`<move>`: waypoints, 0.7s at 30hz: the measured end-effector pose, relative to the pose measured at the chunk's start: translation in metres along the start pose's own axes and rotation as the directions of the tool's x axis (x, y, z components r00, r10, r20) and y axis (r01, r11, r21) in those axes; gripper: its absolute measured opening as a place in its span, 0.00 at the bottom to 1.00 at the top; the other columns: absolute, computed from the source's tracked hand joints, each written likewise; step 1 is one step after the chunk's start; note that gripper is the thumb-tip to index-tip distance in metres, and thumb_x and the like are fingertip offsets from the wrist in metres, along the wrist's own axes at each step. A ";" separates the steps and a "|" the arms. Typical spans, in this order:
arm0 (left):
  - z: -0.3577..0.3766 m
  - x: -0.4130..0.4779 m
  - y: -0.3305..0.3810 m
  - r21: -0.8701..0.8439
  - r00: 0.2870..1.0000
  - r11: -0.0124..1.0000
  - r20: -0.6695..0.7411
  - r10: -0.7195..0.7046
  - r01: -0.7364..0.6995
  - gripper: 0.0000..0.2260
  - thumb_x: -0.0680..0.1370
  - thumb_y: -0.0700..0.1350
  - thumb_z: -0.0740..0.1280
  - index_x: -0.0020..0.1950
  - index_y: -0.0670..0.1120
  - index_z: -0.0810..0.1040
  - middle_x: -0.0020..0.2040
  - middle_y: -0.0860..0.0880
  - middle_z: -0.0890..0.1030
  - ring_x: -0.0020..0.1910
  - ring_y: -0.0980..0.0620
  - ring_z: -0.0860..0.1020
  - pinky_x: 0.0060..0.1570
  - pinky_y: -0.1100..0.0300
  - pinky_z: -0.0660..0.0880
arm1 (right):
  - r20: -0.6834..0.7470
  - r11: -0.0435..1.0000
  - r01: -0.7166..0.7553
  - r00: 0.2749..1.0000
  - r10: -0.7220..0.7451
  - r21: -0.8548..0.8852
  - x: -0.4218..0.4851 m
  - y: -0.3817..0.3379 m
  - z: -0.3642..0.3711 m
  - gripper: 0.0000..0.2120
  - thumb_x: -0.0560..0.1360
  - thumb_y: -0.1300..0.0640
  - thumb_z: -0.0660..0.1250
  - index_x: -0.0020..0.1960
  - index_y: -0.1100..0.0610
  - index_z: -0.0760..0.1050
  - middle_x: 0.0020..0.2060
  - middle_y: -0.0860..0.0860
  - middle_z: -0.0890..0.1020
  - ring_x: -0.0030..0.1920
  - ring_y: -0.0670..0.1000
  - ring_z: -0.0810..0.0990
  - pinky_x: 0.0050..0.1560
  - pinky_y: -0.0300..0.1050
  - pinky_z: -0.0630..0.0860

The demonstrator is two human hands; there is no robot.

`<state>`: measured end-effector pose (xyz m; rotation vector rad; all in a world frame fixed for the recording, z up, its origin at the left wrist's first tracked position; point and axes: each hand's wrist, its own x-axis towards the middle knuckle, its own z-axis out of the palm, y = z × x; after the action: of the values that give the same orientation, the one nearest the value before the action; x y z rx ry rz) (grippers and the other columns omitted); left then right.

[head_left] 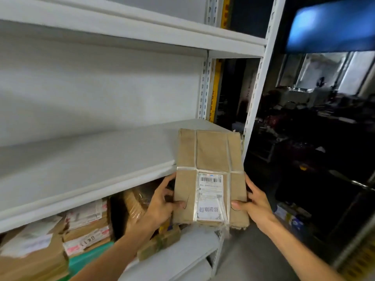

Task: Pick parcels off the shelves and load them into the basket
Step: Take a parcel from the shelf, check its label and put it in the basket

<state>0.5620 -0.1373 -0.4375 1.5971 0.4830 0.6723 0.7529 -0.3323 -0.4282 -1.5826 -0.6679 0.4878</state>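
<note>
One held parcel (211, 155), one label (210, 197), two hands (160, 205) (259, 205)

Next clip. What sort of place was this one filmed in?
Probably a parcel storeroom or courier pickup point. White slotted-steel shelving holds stacked labelled parcels on a lower shelf, and the left hand and right hand grip a taped brown parcel bearing a barcoded shipping label.

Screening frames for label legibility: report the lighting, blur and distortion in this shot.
Head view: the white shelf is evenly lit, the room to its right very dark; the blue panel top right is smeared by blur; the wide lens bows the upright; the parcel, gripped by left hand and right hand, is fairly sharp; its label shows large characters clearly, fine print soft.
</note>
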 end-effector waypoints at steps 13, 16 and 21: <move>0.161 -0.049 -0.011 -0.009 0.817 1.000 0.577 -0.011 0.021 0.39 0.67 0.25 0.72 0.69 0.55 0.65 0.48 0.46 0.80 0.45 0.55 0.79 0.39 0.65 0.77 | -0.654 0.977 -0.141 0.757 0.002 -0.160 -0.202 0.012 -0.107 0.43 0.64 0.76 0.73 0.68 0.40 0.67 0.49 0.46 0.83 0.48 0.50 0.81 0.44 0.41 0.80; 0.214 -0.075 -0.009 -0.014 0.743 1.000 0.669 0.016 -0.009 0.38 0.66 0.26 0.72 0.68 0.56 0.65 0.51 0.45 0.80 0.49 0.51 0.79 0.38 0.67 0.76 | -0.768 0.972 -0.193 0.640 0.023 -0.131 -0.257 0.014 -0.136 0.46 0.64 0.79 0.69 0.70 0.41 0.65 0.45 0.55 0.84 0.40 0.52 0.81 0.35 0.38 0.79; 0.306 -0.125 -0.002 -0.072 0.568 0.997 0.819 0.077 -0.031 0.41 0.65 0.26 0.73 0.67 0.59 0.66 0.53 0.46 0.79 0.51 0.48 0.80 0.48 0.54 0.80 | -0.904 0.955 -0.280 0.427 0.036 -0.094 -0.358 0.016 -0.174 0.48 0.64 0.81 0.65 0.72 0.40 0.62 0.44 0.59 0.84 0.36 0.50 0.80 0.39 0.43 0.79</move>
<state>0.6736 -0.4461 -0.4747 1.6819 -0.2960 -0.0888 0.6050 -0.7011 -0.4487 -1.8469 0.2980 -0.3748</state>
